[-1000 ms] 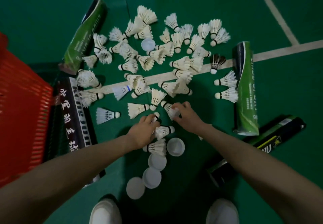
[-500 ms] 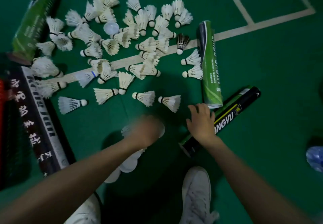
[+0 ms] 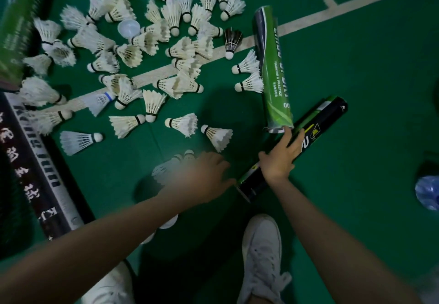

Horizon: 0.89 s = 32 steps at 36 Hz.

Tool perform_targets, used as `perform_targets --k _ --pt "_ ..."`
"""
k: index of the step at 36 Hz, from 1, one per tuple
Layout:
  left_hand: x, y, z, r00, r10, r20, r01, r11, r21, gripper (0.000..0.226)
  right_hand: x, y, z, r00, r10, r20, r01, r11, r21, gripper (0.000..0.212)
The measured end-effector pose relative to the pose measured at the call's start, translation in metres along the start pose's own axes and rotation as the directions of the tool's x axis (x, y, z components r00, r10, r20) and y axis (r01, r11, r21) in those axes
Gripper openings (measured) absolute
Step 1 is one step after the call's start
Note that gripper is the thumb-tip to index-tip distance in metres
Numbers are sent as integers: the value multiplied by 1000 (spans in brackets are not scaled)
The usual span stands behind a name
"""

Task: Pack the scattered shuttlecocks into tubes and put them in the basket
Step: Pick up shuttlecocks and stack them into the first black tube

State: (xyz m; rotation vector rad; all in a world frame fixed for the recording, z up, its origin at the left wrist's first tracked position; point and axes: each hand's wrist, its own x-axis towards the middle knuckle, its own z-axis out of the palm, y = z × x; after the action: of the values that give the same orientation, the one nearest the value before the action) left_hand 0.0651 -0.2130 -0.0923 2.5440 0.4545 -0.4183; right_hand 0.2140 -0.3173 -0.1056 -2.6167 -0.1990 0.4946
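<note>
Right hand (image 3: 279,158) now grips black tube (image 3: 306,141); left hand (image 3: 202,176), blurred, carries stacked shuttlecocks (image 3: 171,168); hasty insertion risks crushed feathers

Floor's that dark green sport court surface (image 3: 356,90), matte and kinda rubbery looking, with off-white court lines (image 3: 306,22) painted on it. One long line runs diagonally from lower left to upper right, and it meets another at a corner near the top right. Lighting is pretty dim overall, with soft dark shadows pooling on the floor around the bottom middle.
</note>
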Motion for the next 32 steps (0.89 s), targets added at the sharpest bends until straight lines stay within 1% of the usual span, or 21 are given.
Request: perform_targets --k 2,5,7,10,12,13,15,17,18,19,21,22,23,24,25,26,28,30,32 --pt "7 19 5 997 -16 72 25 991 -128 64 1 -2 -2 999 7 -37 -5 998 59 89" --pt "19 38 15 970 -83 230 157 933 -323 79 3 -2 -6 997 8 -77 -3 998 67 87" --pt "26 41 23 951 -131 279 229 906 -356 82 4 -2 -8 997 22 -70 -19 999 39 79" --pt "33 42 28 954 -179 241 261 892 -371 71 4 -3 -9 999 6 -33 -9 997 -72 50" --pt "34 42 25 964 -186 189 254 856 -451 66 0 -4 -8 998 -69 0 69 986 -154 30" --pt "33 42 20 969 -190 158 244 838 -488 63 -2 -6 -7 993 -119 10 119 975 -190 24" --pt "31 40 9 978 -188 89 206 819 -536 54 -5 -11 -8 978 -207 -1 202 954 -224 22" --pt "27 35 -4 983 -180 40 170 799 -577 41 -7 -21 -11 963 -264 -50 251 952 -176 21" --pt "24 32 -13 983 -183 20 158 784 -601 36 -9 -26 -13 949 -304 -88 290 946 -143 18" --pt "21 29 -23 981 -193 8 155 761 -630 35 -10 -33 -15 918 -370 -143 354 927 -127 16" --pt "14 22 -40 975 -224 -11 152 696 -702 37 -12 -45 -18 812 -528 -249 517 848 -114 13" --pt "11 19 -48 970 -240 -21 148 663 -734 40 -11 -52 -18 759 -594 -268 593 800 -92 14" --pt "9 15 -55 966 -257 -44 136 640 -756 42 -9 -61 -19 722 -641 -260 650 757 -61 16" --pt "7 11 -62 960 -269 -72 119 630 -767 42 -7 -71 -19 708 -669 -228 682 731 -28 20" --pt "5 6 -67 955 -283 -89 111 620 -776 40 -6 -82 -18 713 -677 -183 689 724 5 24" --pt "3 0 -72 948 -303 -94 115 604 -789 37 -4 -93 -16 734 -666 -129 676 735 48 27" --pt "0 -14 -82 930 -358 -87 131 542 -830 32 -5 -115 -9 779 -627 -3 619 767 168 26" --pt "-7 -28 -92 904 -419 -83 141 477 -867 30 -9 -136 1 780 -618 95 573 768 286 29" --pt "-14 -43 -101 887 -458 -56 151 402 -903 29 -15 -156 11 770 -624 133 556 759 338 40"
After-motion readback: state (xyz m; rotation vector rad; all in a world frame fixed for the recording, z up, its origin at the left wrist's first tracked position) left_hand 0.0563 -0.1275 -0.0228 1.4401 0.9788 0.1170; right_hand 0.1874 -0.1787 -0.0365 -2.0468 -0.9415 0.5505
